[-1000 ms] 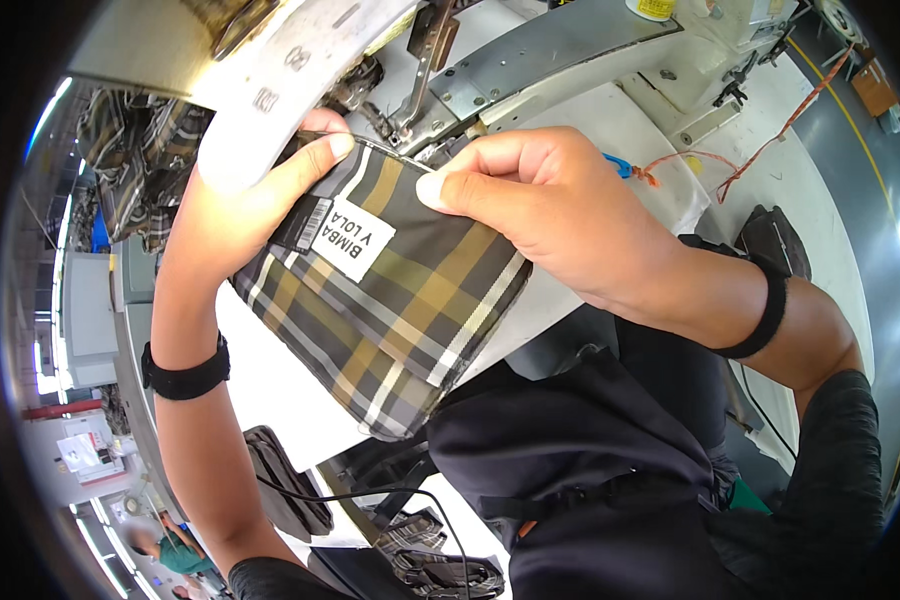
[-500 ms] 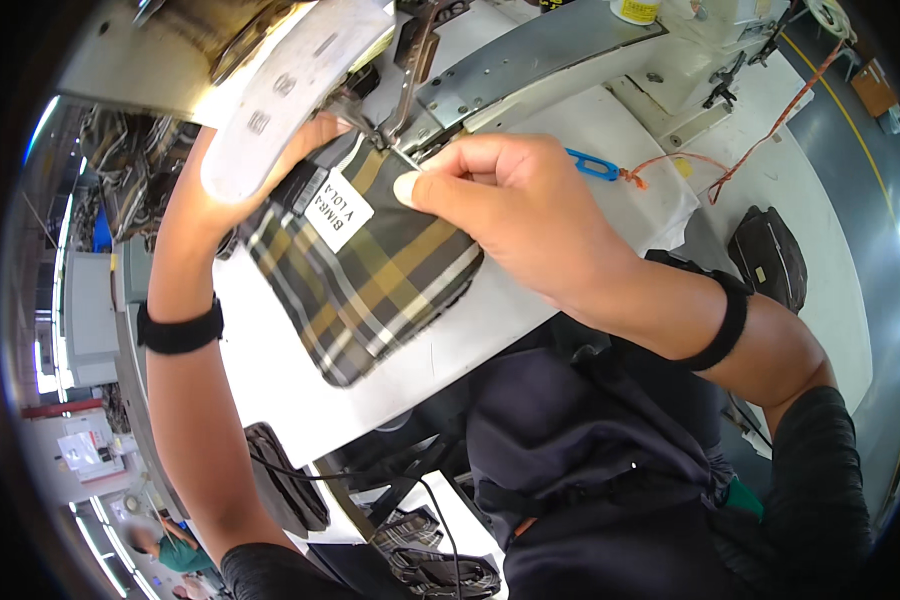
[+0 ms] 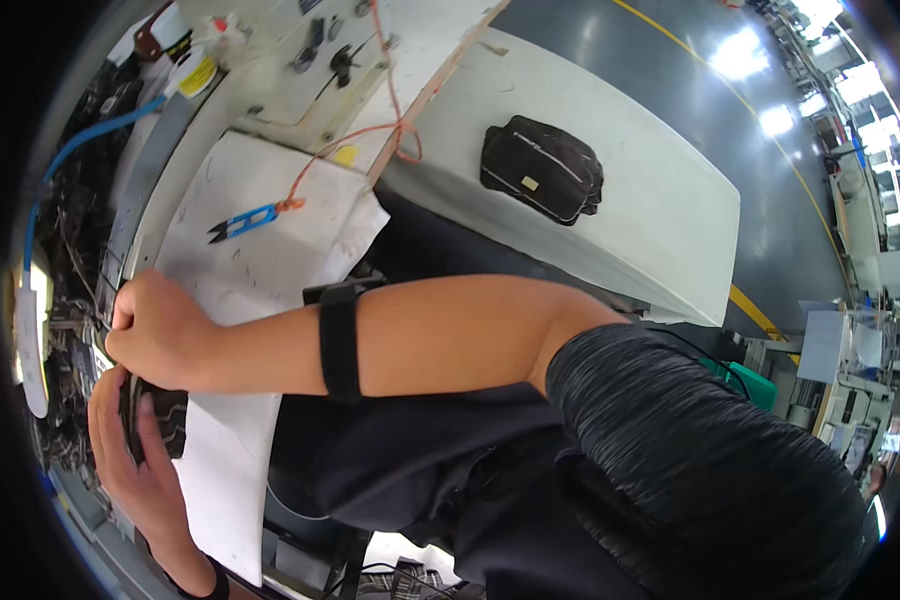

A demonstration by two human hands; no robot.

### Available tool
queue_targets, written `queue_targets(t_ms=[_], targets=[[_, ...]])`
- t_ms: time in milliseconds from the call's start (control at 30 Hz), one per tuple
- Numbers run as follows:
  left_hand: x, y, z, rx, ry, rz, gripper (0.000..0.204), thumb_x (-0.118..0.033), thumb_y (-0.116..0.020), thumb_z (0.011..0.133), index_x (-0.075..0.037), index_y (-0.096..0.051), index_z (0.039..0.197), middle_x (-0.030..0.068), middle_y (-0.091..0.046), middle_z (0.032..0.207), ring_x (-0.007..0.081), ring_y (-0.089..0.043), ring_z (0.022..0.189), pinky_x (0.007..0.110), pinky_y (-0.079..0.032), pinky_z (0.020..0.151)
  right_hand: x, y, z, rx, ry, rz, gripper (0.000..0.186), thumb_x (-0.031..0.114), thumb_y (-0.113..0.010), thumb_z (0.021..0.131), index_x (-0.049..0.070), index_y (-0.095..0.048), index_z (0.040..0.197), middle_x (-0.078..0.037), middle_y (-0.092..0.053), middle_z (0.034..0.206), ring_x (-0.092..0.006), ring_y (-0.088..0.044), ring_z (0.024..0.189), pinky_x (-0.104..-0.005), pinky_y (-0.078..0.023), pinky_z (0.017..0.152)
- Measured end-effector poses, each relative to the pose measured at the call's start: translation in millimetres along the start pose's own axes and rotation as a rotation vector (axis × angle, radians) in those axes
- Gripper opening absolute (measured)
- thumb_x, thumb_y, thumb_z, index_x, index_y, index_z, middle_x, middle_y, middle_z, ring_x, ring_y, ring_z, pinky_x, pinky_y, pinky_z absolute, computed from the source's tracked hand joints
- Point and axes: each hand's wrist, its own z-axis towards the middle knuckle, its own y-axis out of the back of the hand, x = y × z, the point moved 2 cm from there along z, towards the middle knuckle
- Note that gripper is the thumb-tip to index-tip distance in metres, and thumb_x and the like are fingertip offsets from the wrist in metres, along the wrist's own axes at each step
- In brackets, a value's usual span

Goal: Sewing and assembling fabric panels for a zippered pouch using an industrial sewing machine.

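Left hand [image 3: 135, 460] is half curled; between its thumb and fingers the cloth [image 3: 174, 418] is held, set back from the lap-side edge of the table [image 3: 220, 490]. Right hand [image 3: 158, 332] is curled just beside; its grip, and the cloth's long axis, cannot be told.

Left hand [image 3: 135, 455]: dark striped fabric [image 3: 173, 412] between thumb and fingers. Right hand [image 3: 162, 335]: curled, just beyond the left fingertips; its grip is hidden. Blue-handled snips [image 3: 253, 221] beyond the right hand, tied to orange cord [image 3: 398, 124]. Black pouch [image 3: 545, 168] well right of both hands, on pale table [image 3: 655, 230].
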Motion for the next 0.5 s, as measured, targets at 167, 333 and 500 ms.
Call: queue_targets(t_ms=[167, 333, 500], targets=[[-7, 0, 11, -0.019, 0.119, -0.103, 0.03, -0.009, -0.056, 0.109, 0.002, -0.063, 0.136, 0.0174, -0.069, 0.131, 0.0319, -0.067, 0.12, 0.041, -0.049, 0.105, 6, -10, 0, 0.07, -0.249, 0.127, 0.027, 0.013, -0.062, 0.088, -0.009, -0.066, 0.073, -0.028, -0.067, 0.08, -0.0443, -0.068, 0.076, -0.0497, -0.054, 0.075], [9, 8, 4, -0.217, 0.473, -0.266, 0.031, -0.02, -0.058, 0.112, 0.004, -0.069, 0.127, 0.0117, -0.075, 0.114, 0.0171, -0.067, 0.103, 0.032, -0.052, 0.094, 44, 6, -20, 0.231, -0.219, -0.014, 0.034, 0.024, -0.061, 0.09, -0.005, -0.067, 0.073, -0.029, -0.066, 0.072, -0.0459, -0.068, 0.07, -0.0538, -0.052, 0.067], [-20, 2, 23, -0.33, 0.415, -0.379, 0.021, -0.014, -0.065, 0.106, 0.002, -0.075, 0.117, 0.0099, -0.076, 0.11, 0.0169, -0.069, 0.101, 0.031, -0.052, 0.093, 42, 22, -28, 0.169, -0.015, -0.199, 0.028, 0.019, -0.066, 0.085, -0.004, -0.063, 0.099, -0.027, -0.065, 0.112, -0.0447, -0.066, 0.103, -0.0508, -0.054, 0.089]])
